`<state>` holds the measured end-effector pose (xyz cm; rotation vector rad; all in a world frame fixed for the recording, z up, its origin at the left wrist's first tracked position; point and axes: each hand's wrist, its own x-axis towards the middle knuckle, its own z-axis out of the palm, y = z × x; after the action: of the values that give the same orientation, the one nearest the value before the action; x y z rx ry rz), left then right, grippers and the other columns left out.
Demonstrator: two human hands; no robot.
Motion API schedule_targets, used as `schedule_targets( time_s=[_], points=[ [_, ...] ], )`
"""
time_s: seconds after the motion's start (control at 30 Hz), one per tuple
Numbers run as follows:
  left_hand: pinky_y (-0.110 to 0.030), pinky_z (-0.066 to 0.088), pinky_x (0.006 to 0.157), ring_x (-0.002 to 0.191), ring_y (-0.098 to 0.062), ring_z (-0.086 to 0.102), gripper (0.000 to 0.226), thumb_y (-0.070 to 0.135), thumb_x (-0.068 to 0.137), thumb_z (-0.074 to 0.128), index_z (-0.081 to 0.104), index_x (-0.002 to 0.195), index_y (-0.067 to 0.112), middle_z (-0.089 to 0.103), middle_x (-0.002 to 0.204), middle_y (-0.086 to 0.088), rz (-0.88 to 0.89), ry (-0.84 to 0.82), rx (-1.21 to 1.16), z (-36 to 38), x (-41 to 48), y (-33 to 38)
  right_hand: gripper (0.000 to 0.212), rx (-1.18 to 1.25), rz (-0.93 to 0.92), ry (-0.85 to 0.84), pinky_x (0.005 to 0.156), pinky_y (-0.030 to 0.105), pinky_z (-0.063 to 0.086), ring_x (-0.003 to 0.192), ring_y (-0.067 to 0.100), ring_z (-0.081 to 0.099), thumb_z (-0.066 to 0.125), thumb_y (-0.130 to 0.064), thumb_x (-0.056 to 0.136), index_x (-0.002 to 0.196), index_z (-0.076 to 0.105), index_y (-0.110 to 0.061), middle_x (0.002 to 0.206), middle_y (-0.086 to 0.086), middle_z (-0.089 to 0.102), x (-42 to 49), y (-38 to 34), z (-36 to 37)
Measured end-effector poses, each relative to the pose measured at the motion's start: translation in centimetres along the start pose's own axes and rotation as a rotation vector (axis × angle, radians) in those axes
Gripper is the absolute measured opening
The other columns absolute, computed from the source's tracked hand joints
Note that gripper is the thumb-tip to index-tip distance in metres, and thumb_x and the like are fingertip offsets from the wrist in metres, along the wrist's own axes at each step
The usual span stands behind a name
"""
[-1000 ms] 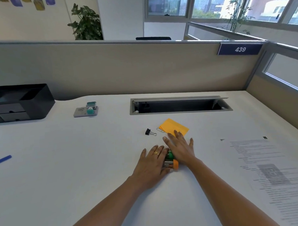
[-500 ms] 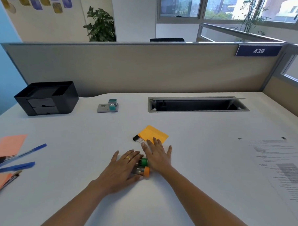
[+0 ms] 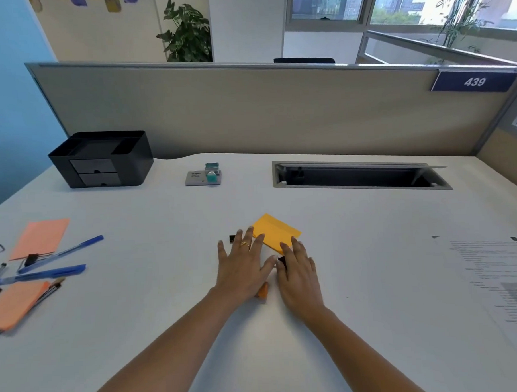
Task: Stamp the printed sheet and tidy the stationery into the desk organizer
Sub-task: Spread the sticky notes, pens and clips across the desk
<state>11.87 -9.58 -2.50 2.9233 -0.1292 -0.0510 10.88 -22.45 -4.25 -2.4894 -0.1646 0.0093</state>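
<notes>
The left forearm (image 3: 157, 354) and right forearm (image 3: 365, 354) are bare right down to the lower edge of the view. The left hand (image 3: 242, 269) wears a gold ring (image 3: 245, 243) on one finger. The right hand (image 3: 298, 272) is bare.

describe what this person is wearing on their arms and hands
The left forearm and right forearm are bare to the frame's edge: no sleeves, watch or bracelets show. The left hand wears a gold ring on one finger, seemingly the ring finger. The right hand shows no jewellery.
</notes>
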Motion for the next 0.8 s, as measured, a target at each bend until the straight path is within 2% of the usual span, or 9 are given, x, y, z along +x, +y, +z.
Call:
schedule_targets(
  time_s=[0.13, 0.23, 0.4, 0.57, 0.67, 0.73, 0.8],
  points=[
    [-0.056, 0.001, 0.113, 0.146, -0.021, -0.003, 0.065, 0.055, 0.094, 0.023, 0.009, 0.148, 0.024, -0.001, 0.158, -0.001, -0.07, -0.07, 0.012, 0.4, 0.8, 0.2, 0.05, -0.22, -0.002, -0.063, 0.117, 0.042, 0.001, 0.146, 0.016, -0.004, 0.022, -0.03, 0.101, 0.149, 0.011, -0.02, 0.158, 0.002, -0.003, 1.1, -0.3, 0.4],
    [-0.057, 0.001, 0.114, 0.146, -0.019, -0.002, 0.065, 0.055, 0.094, 0.023, 0.012, 0.148, 0.022, 0.003, 0.158, 0.0, -0.073, -0.091, 0.024, 0.0, 0.9, -0.8, 0.052, -0.341, 0.0, -0.123, 0.117, 0.047, -0.002, 0.146, 0.015, -0.006, 0.011, -0.035, 0.099, 0.149, 0.005, -0.02, 0.158, 0.001, -0.004, 1.5, -0.6, 0.9],
    [-0.054, 0.001, 0.114, 0.146, -0.014, -0.002, 0.064, 0.057, 0.094, 0.022, 0.016, 0.148, 0.024, 0.007, 0.158, 0.004, -0.035, -0.098, 0.025, -0.8, 0.4, -4.1, 0.053, -0.332, -0.015, -0.171, 0.117, 0.047, -0.006, 0.146, 0.013, -0.007, 0.011, -0.04, 0.1, 0.149, 0.005, -0.022, 0.158, -0.001, -0.005, 1.4, -2.3, 1.9],
    [-0.049, 0.006, 0.116, 0.146, -0.012, -0.002, 0.066, 0.061, 0.091, 0.025, 0.017, 0.147, 0.027, 0.006, 0.158, 0.006, -0.004, -0.122, 0.043, -2.2, -0.9, -8.9, 0.075, -0.314, -0.037, -0.162, 0.116, 0.047, -0.006, 0.146, 0.015, -0.008, -0.005, -0.045, 0.08, 0.149, 0.004, -0.019, 0.158, 0.002, -0.006, 0.8, -5.6, 4.5],
    [-0.048, 0.004, 0.116, 0.146, -0.012, -0.002, 0.081, 0.075, 0.08, 0.013, 0.016, 0.147, 0.029, 0.005, 0.158, 0.006, 0.01, -0.149, 0.064, -3.0, -1.8, -12.2, 0.093, -0.314, -0.061, -0.132, 0.116, 0.047, -0.004, 0.146, 0.017, -0.006, -0.021, -0.048, 0.065, 0.149, 0.006, -0.018, 0.158, 0.003, -0.004, 0.4, -7.9, 6.6],
    [-0.045, 0.003, 0.117, 0.146, -0.011, -0.002, 0.1, 0.087, 0.065, 0.002, 0.013, 0.147, 0.03, 0.003, 0.158, 0.007, 0.037, -0.176, 0.066, -3.6, -2.4, -14.4, 0.098, -0.316, -0.066, -0.132, 0.116, 0.047, -0.004, 0.146, 0.017, -0.006, -0.023, -0.047, 0.061, 0.149, 0.006, -0.017, 0.158, 0.004, -0.004, 0.3, -9.6, 7.9],
    [-0.042, 0.002, 0.117, 0.146, -0.011, -0.002, 0.111, 0.089, 0.054, -0.006, 0.011, 0.148, 0.031, 0.001, 0.158, 0.006, 0.064, -0.203, 0.08, -4.3, -3.0, -16.5, 0.099, -0.318, -0.069, -0.14, 0.116, 0.047, -0.005, 0.146, 0.018, -0.007, -0.024, -0.046, 0.06, 0.149, 0.004, -0.016, 0.158, 0.005, -0.005, 0.2, -11.2, 9.0]
  ],
)
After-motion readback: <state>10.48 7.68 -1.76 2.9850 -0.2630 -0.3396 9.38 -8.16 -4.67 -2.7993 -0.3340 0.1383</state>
